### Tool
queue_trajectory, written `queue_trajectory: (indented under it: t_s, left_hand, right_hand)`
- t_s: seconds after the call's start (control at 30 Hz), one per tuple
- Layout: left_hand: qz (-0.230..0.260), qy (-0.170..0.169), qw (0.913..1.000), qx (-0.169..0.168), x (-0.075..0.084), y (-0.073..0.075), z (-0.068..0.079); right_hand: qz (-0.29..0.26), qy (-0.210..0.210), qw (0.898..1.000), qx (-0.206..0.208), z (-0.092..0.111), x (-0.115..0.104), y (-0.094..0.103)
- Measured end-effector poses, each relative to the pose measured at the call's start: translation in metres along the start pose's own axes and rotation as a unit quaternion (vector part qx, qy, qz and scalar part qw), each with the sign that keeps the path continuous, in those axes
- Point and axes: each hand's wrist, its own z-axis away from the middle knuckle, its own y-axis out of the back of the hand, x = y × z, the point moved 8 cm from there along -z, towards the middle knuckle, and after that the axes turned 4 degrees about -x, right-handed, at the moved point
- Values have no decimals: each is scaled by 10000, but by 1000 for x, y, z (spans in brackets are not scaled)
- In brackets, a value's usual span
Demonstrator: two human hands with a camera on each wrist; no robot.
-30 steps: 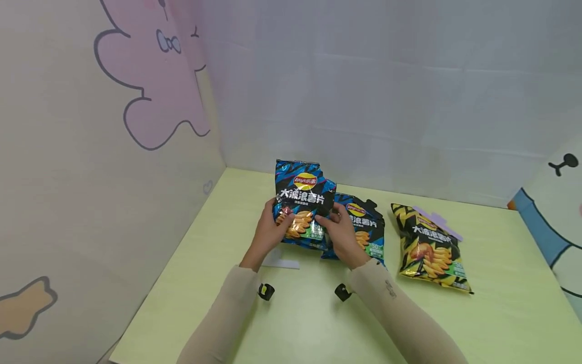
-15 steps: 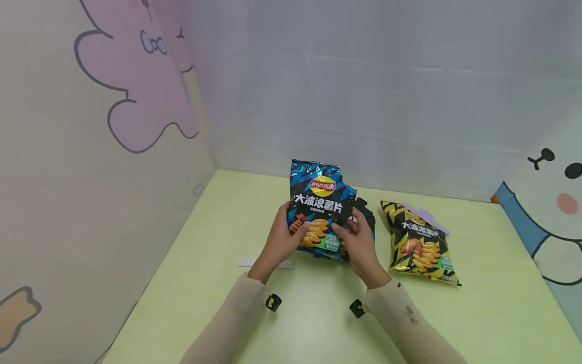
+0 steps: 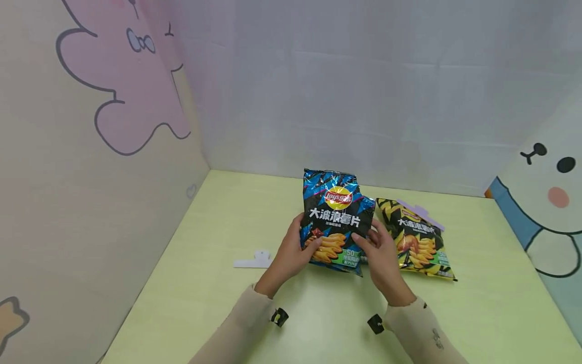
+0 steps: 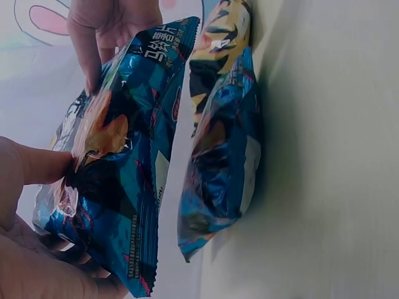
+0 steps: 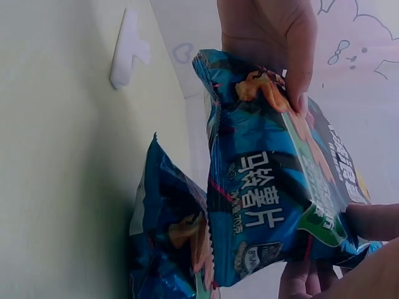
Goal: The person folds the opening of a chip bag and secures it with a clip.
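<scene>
Both hands hold up a blue-and-black bag of potato chips (image 3: 334, 217), its upper right corner torn away. My left hand (image 3: 291, 253) grips the lower left side, thumb on the front and fingers behind. On the opposite side, my right hand (image 3: 383, 255) pinches the edge the same way. In the left wrist view the bag is lifted and tilted above a second blue chip bag (image 4: 218, 149) lying on the table. That second bag is almost wholly hidden behind the held one in the head view.
A yellow-and-black chip bag (image 3: 416, 242) lies to the right, a lavender sealing clip (image 3: 420, 215) across its top. Left of the hands lies a white sealing clip (image 3: 252, 262). Printed walls (image 3: 345, 101) enclose the pale green table (image 3: 218, 222) at the back and sides.
The hands have carried the held chip bag rightward, so it now covers the second blue bag. The white sealing clip has come out from behind the left hand. The head view has turned slightly right.
</scene>
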Motion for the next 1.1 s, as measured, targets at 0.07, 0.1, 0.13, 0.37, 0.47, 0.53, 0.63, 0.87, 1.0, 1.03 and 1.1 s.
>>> queue_trajectory:
  t_s: [0.07,0.1,0.13,0.37,0.47,0.53,0.63,0.87,1.0,1.03,1.1]
  left_hand:
    - [25,21,10000,-53,-2,-4,3]
    - [35,47,10000,-71,-4,-6,5]
    - [38,66,9999,-82,-5,-8,7]
    - [116,285,9994,-175,-22,-19,20]
    - [176,254,9994,-158,-26,-22,26]
    - [246,263,9992,-185,-29,-24,31]
    - [305,251,9989,-240,-33,-27,36]
    - [273,359,9983,-367,-41,-32,44]
    - [218,308,9983,-450,-46,-35,50]
    - [224,277,9983,-463,-46,-35,51]
    - [249,279,9980,-500,-48,-36,52]
  right_hand:
    - [14,-47,10000,40,2,3,4]
    - [14,-85,10000,37,3,6,5]
    - [12,-127,9999,23,4,8,6]
    - [80,-331,9994,-100,11,21,11]
    - [152,-401,9990,-153,15,26,12]
    - [253,-426,9986,-167,16,28,12]
    - [406,-437,9981,-177,17,30,14]
    - [729,-385,9963,-261,17,39,17]
    - [866,-294,9952,-354,17,43,19]
    - [891,-273,9950,-360,18,43,20]
    - [947,-220,9945,-382,17,44,22]
